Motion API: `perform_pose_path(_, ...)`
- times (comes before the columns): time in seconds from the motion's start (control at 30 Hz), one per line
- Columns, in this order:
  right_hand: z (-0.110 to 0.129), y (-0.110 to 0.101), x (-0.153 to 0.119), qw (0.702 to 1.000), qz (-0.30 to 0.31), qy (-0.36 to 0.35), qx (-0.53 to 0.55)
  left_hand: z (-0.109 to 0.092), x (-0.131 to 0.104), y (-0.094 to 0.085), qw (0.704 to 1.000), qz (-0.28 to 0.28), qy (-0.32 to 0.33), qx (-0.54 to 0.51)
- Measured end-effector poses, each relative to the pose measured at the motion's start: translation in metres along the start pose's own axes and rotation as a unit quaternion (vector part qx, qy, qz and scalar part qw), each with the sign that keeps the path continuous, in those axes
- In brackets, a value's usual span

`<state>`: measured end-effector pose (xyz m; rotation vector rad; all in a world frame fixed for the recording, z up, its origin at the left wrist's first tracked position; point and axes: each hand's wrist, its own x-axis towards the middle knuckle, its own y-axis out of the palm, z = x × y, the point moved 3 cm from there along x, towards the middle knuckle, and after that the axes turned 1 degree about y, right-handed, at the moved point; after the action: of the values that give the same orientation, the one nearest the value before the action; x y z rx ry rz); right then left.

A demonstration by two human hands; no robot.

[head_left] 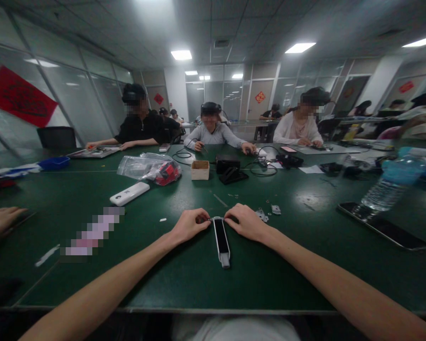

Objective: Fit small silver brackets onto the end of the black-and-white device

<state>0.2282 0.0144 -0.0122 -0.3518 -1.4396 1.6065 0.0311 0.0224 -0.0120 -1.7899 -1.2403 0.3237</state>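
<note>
A slim device (222, 239) with a white rim, a long black face and a grey plug-like end pointing toward me lies on the green table. At its far end, my left hand (191, 223) is closed in a pinch by the left corner. Mirroring it, my right hand (246, 221) pinches at the right corner. Whatever sits between the fingertips is too small to make out. Just right of my right hand are small loose metal-looking parts (261, 215) and a small pale plate (276, 209).
A white oblong device (129, 193), a plastic bag with red items (152, 168), a small box (200, 170) and a black stand (232, 173) lie ahead. At right, a water bottle (390, 177) stands by a dark phone (383, 226). Another person's hand (3, 221) rests at left.
</note>
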Motion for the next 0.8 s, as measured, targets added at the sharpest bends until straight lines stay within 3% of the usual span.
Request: perform_pose_path(0.8, 0.0003, -0.0004, -0.0003, 1.000, 0.009, 0.002, 0.001, -0.0040, 0.0016, 0.0016, 1.000, 0.001, 0.003, 0.004)
